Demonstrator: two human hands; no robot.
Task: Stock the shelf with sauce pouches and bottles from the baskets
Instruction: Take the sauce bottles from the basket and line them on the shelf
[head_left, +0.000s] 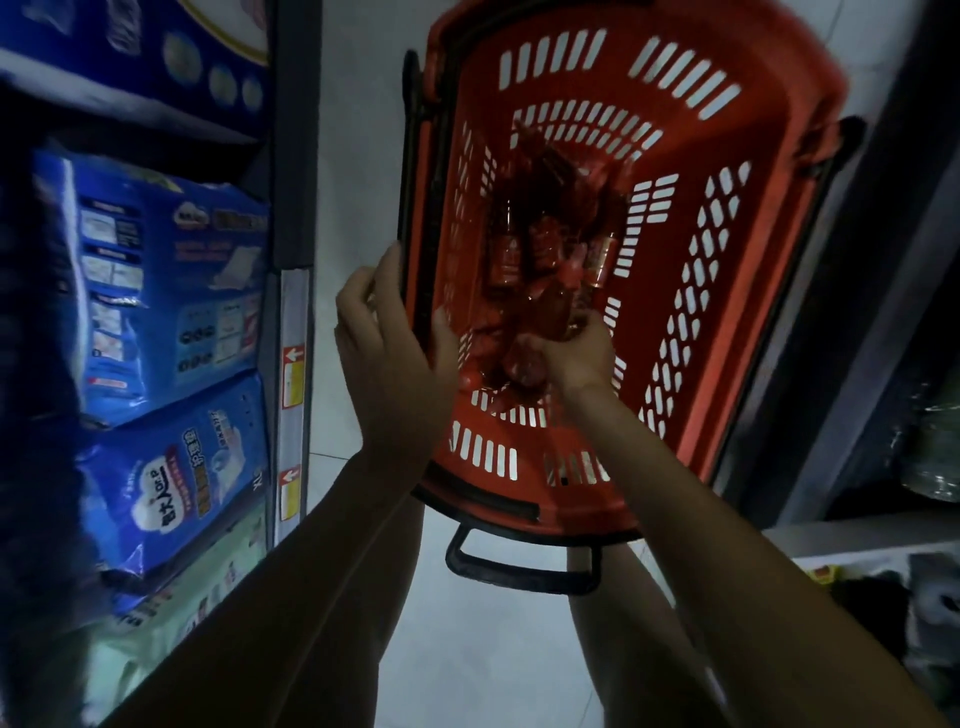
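Both forearms reached mid-frame: left hand (387, 343) curled on the basket (810, 249) rim, apparently steadying it, while right hand (576, 353) closed around a pouch (524, 361) inside, bottles (545, 249) just above.

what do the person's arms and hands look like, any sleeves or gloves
Both arms are bare up to the frame edge, with no sleeves in view. The left hand and right hand wear no gloves. No rings, watch or bands show, though the light is dim.
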